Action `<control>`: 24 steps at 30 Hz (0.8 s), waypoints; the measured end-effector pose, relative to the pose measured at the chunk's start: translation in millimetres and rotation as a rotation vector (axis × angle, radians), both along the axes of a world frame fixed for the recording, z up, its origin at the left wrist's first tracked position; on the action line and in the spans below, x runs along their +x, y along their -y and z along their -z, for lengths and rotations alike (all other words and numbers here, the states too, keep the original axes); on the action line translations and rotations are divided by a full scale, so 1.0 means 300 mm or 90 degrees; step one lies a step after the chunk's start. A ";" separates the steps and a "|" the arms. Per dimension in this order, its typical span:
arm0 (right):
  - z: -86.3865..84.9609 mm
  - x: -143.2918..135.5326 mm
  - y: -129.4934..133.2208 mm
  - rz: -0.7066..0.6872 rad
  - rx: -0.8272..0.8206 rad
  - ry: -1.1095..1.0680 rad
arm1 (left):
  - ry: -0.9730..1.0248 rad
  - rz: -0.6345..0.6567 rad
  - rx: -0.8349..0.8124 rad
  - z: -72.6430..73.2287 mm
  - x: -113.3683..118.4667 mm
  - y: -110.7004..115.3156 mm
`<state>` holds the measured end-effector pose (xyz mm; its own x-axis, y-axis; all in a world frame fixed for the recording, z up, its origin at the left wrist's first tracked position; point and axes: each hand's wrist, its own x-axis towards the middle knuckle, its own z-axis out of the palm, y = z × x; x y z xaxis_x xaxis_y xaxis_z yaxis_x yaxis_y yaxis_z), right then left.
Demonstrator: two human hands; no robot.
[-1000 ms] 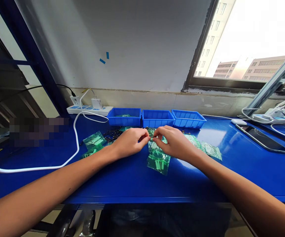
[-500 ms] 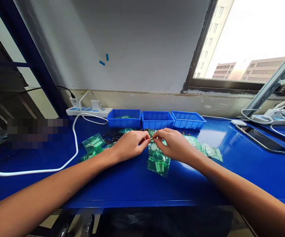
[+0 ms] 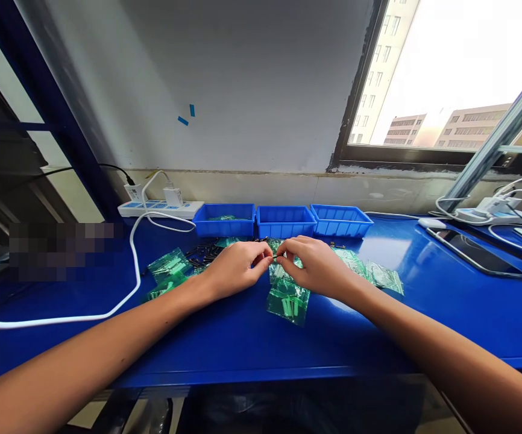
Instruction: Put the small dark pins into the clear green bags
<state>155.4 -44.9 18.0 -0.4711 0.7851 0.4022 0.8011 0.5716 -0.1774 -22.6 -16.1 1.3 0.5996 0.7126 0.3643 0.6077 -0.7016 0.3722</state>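
Observation:
My left hand (image 3: 238,265) and my right hand (image 3: 310,262) meet fingertip to fingertip above the blue table (image 3: 225,337). Both are closed in a pinch on a small dark, thin piece (image 3: 275,257), mostly hidden by the fingers; its kind cannot be made out. Just below the fingers lies a green-tinted plastic bag (image 3: 288,301) with pale stick-like pieces inside. To the left of my left hand are more green bags (image 3: 169,265) and a heap of black screw-like parts (image 3: 200,253). Beyond my right hand lie further clear-green bags (image 3: 383,277).
Three blue bins stand along the wall: a left bin (image 3: 223,228) with greenish bags inside, a middle bin (image 3: 286,230) and a right bin (image 3: 342,229). A power strip (image 3: 188,210) and white cable (image 3: 134,253) run at left. A phone (image 3: 473,252) lies at right.
The camera view has shifted slightly, moving the scene a little left and down. Both hands keep pinching the small dark piece, with hardly any change in their fingers.

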 end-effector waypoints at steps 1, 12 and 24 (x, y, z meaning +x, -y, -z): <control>0.001 0.001 -0.001 0.000 0.001 0.000 | -0.003 0.003 0.002 0.001 0.000 -0.001; 0.005 0.001 -0.005 -0.004 -0.001 0.007 | -0.011 0.022 0.007 0.007 -0.001 -0.004; 0.011 0.005 -0.007 -0.005 -0.018 0.025 | 0.009 0.021 0.015 0.005 0.001 -0.005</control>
